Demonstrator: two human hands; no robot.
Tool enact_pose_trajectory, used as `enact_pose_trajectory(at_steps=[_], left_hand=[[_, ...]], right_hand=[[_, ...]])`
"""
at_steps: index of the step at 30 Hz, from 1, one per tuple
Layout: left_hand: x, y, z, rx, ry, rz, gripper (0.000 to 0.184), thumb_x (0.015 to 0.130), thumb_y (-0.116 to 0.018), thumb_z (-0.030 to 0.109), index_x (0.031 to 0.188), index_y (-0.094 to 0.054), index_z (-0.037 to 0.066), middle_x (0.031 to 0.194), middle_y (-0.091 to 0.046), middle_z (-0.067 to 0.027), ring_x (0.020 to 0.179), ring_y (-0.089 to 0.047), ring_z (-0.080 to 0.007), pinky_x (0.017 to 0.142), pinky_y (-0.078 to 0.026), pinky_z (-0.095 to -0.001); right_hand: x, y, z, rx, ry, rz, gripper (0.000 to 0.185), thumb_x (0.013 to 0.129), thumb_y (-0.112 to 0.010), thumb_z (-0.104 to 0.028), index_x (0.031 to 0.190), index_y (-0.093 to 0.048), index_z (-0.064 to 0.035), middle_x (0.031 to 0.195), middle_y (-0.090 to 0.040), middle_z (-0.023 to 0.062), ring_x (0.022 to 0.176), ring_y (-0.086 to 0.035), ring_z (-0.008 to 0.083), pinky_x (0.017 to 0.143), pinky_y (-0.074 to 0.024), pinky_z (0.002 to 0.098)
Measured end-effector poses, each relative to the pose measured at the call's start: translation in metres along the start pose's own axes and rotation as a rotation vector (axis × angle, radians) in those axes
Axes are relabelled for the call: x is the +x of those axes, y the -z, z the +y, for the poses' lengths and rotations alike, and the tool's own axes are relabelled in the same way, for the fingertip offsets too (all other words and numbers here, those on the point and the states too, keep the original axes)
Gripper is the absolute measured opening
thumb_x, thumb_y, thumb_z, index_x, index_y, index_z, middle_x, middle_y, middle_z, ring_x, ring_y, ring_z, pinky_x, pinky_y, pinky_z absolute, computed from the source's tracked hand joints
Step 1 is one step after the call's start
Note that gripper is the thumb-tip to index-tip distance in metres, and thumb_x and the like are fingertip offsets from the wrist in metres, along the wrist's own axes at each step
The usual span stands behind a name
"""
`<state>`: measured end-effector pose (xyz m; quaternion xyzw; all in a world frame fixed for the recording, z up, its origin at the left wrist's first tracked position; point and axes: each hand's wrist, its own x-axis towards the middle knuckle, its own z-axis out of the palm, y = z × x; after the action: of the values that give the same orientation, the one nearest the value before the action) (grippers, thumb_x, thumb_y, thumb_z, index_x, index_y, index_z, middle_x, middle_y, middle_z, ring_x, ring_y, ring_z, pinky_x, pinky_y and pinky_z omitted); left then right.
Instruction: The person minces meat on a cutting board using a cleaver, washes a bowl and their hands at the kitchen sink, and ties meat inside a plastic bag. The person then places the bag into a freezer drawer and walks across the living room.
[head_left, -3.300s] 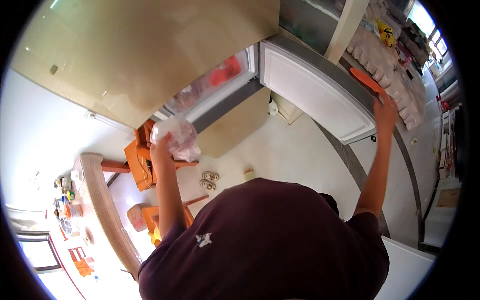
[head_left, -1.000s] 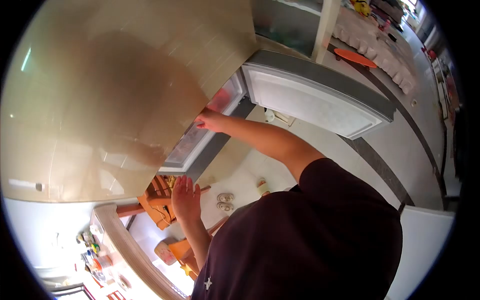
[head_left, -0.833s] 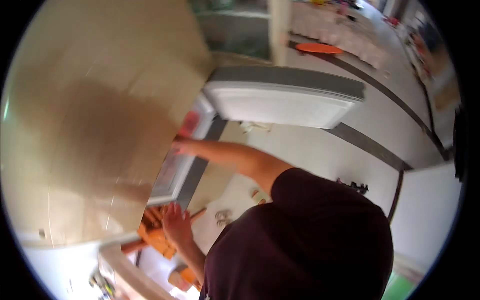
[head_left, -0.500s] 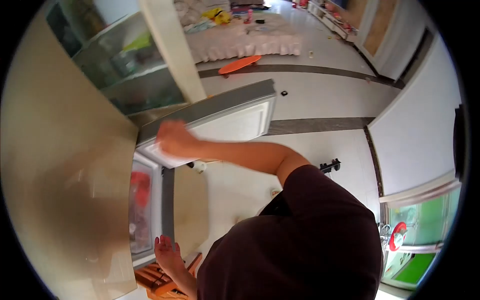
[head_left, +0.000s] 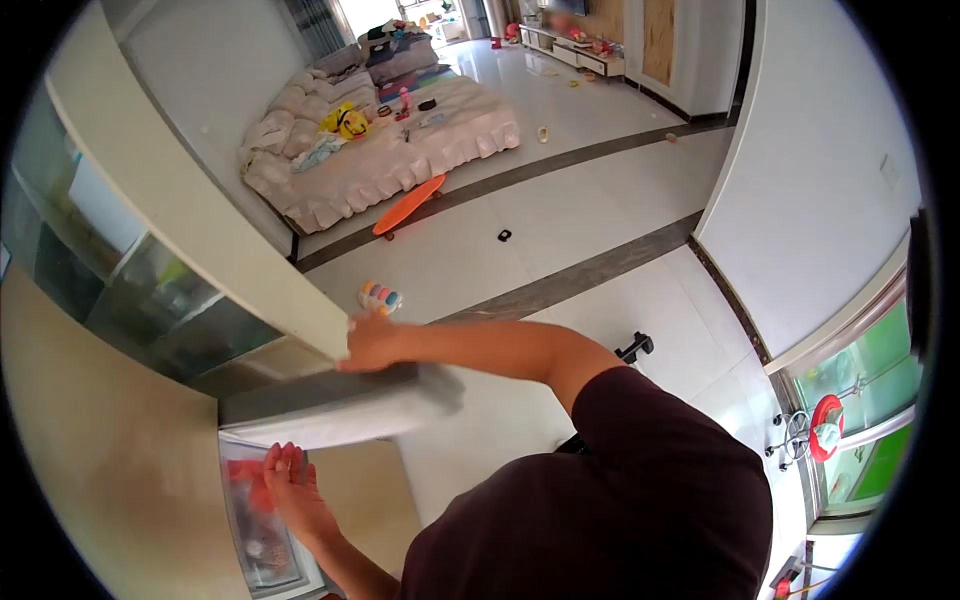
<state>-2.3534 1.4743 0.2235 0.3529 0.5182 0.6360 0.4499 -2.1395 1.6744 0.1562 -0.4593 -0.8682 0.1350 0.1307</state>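
Note:
The freezer door [head_left: 340, 412] stands partly open and is blurred by motion. My right hand [head_left: 372, 342] is at its grey top edge, fingers bent over it; what they grip, if anything, is blurred. My left hand [head_left: 300, 495] is raised with its fingers spread and nothing in it, in front of the open freezer compartment [head_left: 312, 572]. Inside the compartment a red bag [head_left: 250, 484] and other wrapped items show behind a clear drawer front.
A glass-fronted cabinet [head_left: 150, 290] stands beside the fridge. Beyond lie an orange skateboard [head_left: 408, 206], a small black object [head_left: 504, 236] and a colourful item [head_left: 380, 296] on the floor. A sofa [head_left: 450, 125] is farther back; a wheeled stand [head_left: 797, 436] is at right.
The plastic bag seen earlier in my left hand is gone from it. My right hand went from the compartment to the door, which has swung inward. The view has turned right.

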Motion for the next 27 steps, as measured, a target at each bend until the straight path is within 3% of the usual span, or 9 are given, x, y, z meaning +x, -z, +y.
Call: enact_pose_trajectory(at_steps=[2,3,8,11,13,15,21,22,27], left_hand=[[-0.019,-0.026,0.001,-0.081,-0.044,-0.086,0.047,0.093,-0.055,0.031,0.134,-0.045,0.011,0.129,-0.050,-0.0051,0.117,-0.048,-0.0195,0.095,-0.039,-0.0398],[-0.030,-0.036,-0.002,-0.107,0.001,-0.098,0.048,0.092,-0.055,0.031,0.135,-0.044,0.012,0.130,-0.048,-0.0047,0.118,-0.047,-0.0200,0.095,-0.039,-0.0409],[-0.054,-0.037,-0.046,-0.241,0.240,0.015,0.049,0.094,-0.050,0.035,0.137,-0.041,0.015,0.139,-0.039,-0.0018,0.126,-0.038,-0.0235,0.095,-0.036,-0.0550],[-0.029,0.054,-0.115,-0.490,0.412,0.038,0.057,0.093,-0.047,0.043,0.140,-0.037,0.014,0.143,-0.033,0.0004,0.131,-0.030,-0.0260,0.095,-0.027,-0.0658],[-0.014,0.100,-0.139,-0.469,0.420,0.482,0.067,0.090,-0.049,0.047,0.146,-0.030,0.016,0.152,-0.021,0.0035,0.138,-0.021,-0.0274,0.099,-0.018,-0.0692],[-0.016,0.146,-0.151,-0.360,0.237,0.611,0.077,0.086,-0.052,0.049,0.150,-0.021,0.018,0.159,-0.007,0.0018,0.143,-0.013,-0.0291,0.102,-0.012,-0.0702],[0.011,0.214,-0.113,-0.094,0.145,0.965,0.084,0.083,-0.054,0.046,0.150,-0.019,0.009,0.157,-0.012,-0.0145,0.143,-0.012,-0.0333,0.106,-0.009,-0.0669],[0.020,0.229,-0.112,-0.031,0.110,1.023,0.083,0.082,-0.055,0.045,0.148,-0.023,0.007,0.155,-0.017,-0.0160,0.141,-0.018,-0.0340,0.106,-0.014,-0.0632],[0.075,0.297,-0.108,0.359,-0.030,1.317,0.071,0.079,-0.057,0.039,0.135,-0.043,-0.002,0.139,-0.044,-0.0233,0.122,-0.047,-0.0355,0.097,-0.039,-0.0489]], right_hand=[[-0.038,0.024,-0.003,0.231,0.193,-0.331,0.063,0.095,-0.035,-0.055,0.099,-0.070,-0.0029,0.105,-0.064,0.0193,0.105,-0.058,0.0357,0.088,-0.0433,0.0506],[-0.053,0.009,0.011,0.488,0.276,-0.257,0.060,0.095,-0.037,-0.055,0.095,-0.070,-0.0050,0.099,-0.066,0.0180,0.096,-0.061,0.0353,0.083,-0.0468,0.0467],[-0.098,-0.035,0.111,0.178,0.110,-0.243,0.047,0.092,-0.048,-0.049,0.097,-0.068,-0.0067,0.100,-0.065,0.0180,0.098,-0.060,0.0367,0.084,-0.0472,0.0440],[-0.154,-0.009,0.159,0.236,-0.054,-0.239,0.040,0.089,-0.056,-0.044,0.101,-0.068,-0.0078,0.101,-0.065,0.0147,0.099,-0.061,0.0333,0.087,-0.0473,0.0420],[-0.176,0.008,0.189,0.381,-0.211,-0.273,0.040,0.088,-0.058,-0.043,0.105,-0.067,-0.0081,0.109,-0.064,0.0112,0.105,-0.059,0.0293,0.090,-0.0468,0.0402],[-0.189,0.057,0.195,0.475,-0.295,-0.228,0.035,0.090,-0.059,-0.038,0.107,-0.066,-0.0087,0.115,-0.062,0.0081,0.111,-0.056,0.0245,0.093,-0.0449,0.0367],[-0.197,0.244,0.134,0.662,0.099,0.583,0.024,0.090,-0.064,-0.022,0.109,-0.064,-0.0072,0.118,-0.059,0.0024,0.116,-0.052,0.0170,0.099,-0.0418,0.0323],[-0.201,0.269,0.104,0.753,0.084,0.671,0.022,0.091,-0.059,-0.015,0.111,-0.065,-0.0084,0.127,-0.057,0.0056,0.134,-0.039,0.0217,0.110,-0.0299,0.0384],[-0.173,0.347,0.107,0.335,0.807,0.861,0.038,0.090,-0.060,-0.026,0.124,-0.059,-0.0109,0.132,-0.055,0.0103,0.136,-0.036,0.0337,0.113,-0.0262,0.0490]])
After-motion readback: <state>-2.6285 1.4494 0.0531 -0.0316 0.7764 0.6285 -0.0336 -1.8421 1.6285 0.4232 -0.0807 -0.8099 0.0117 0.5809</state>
